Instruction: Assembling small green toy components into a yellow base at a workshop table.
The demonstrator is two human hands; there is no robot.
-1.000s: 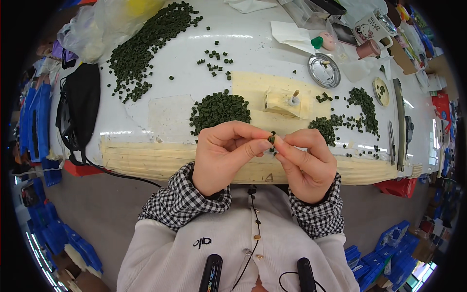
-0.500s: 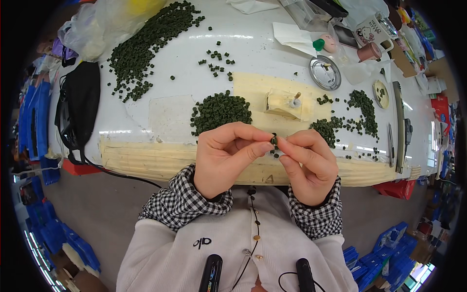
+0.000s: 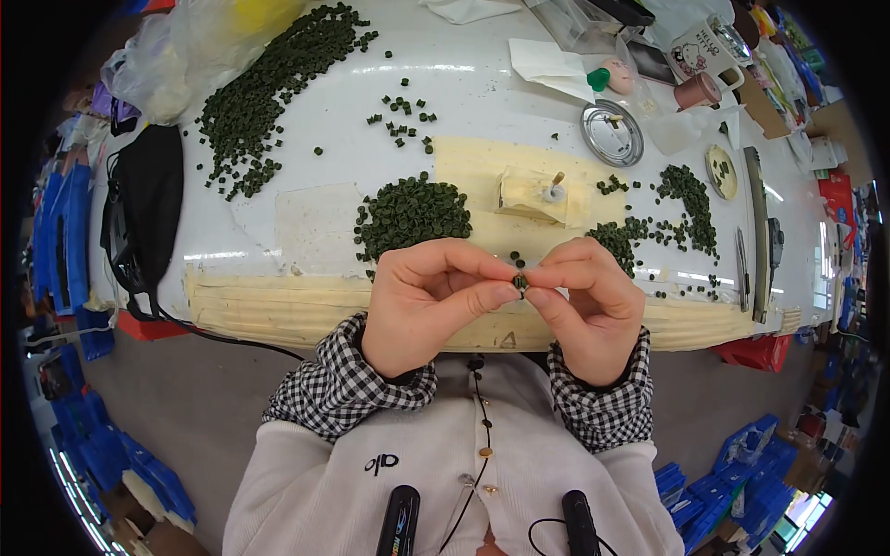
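Between the thumb and forefinger of my left hand (image 3: 425, 301) a small dark green ring-like part (image 3: 520, 281) is pinched. My right hand (image 3: 591, 306) pinches the same part from the other side, so the fingertips of both hands nearly meet over the table's near edge. Its exact kind is too small to make out. Just beyond my fingertips lie a couple of loose green parts (image 3: 516, 257) of the same sort. Past my left hand sits a rounded heap of them (image 3: 414, 215). A small block wrapped in cream tape (image 3: 528, 197), with a short upright peg, stands beyond my hands.
A long green heap (image 3: 269, 93) stretches across the far left, near a clear plastic bag (image 3: 167, 79) and a black cloth item (image 3: 148, 199). At right are smaller heaps (image 3: 686, 199), a round metal lid (image 3: 612, 132), tweezers (image 3: 742, 269), a mug (image 3: 700, 56) and a pink spool (image 3: 697, 91).
My right thumb and forefinger have closed onto the small part from the right. The part now sits slightly lower between both hands. The whole view has shifted a little.
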